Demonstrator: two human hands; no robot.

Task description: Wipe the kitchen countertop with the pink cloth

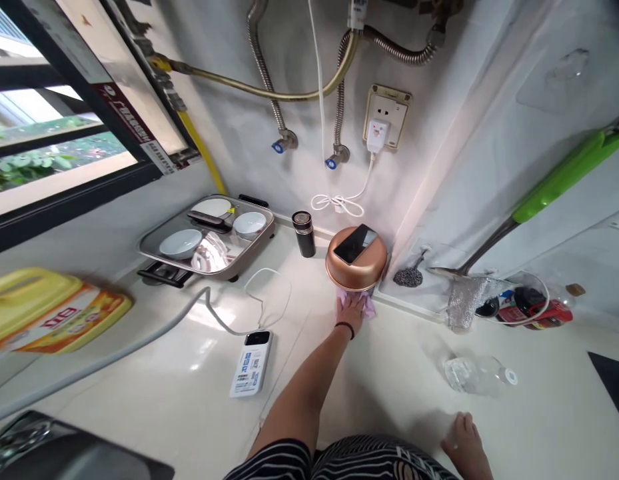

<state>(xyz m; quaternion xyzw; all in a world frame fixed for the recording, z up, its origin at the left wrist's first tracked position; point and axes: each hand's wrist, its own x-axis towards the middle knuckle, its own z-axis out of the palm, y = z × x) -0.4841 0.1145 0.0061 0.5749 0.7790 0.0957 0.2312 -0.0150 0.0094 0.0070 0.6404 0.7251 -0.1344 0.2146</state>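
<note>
My left hand (350,312) reaches far forward and presses a pink cloth (368,308) onto the white counter, its fingers over the cloth. Just beyond the cloth stands a round copper-coloured pan or bowl (339,272), apparently upside down. A black phone (356,244) lies on top of it. To its left is a dark thermos cup (304,235). My right hand (466,441) rests on the counter at the lower right, thumb apart from the short-looking fingers, with nothing visible in it. A clear plastic bottle (479,375) lies on its side beyond that hand.
An electric pan (224,270) holding white bowls stands at the back left. A white power bank (252,365), a grey hose (154,340) and a yellow oil jug (64,310) are on the left. A green-handled spatula (554,183) and steel scourer (408,277) hang right. A sink (89,453) is lower left.
</note>
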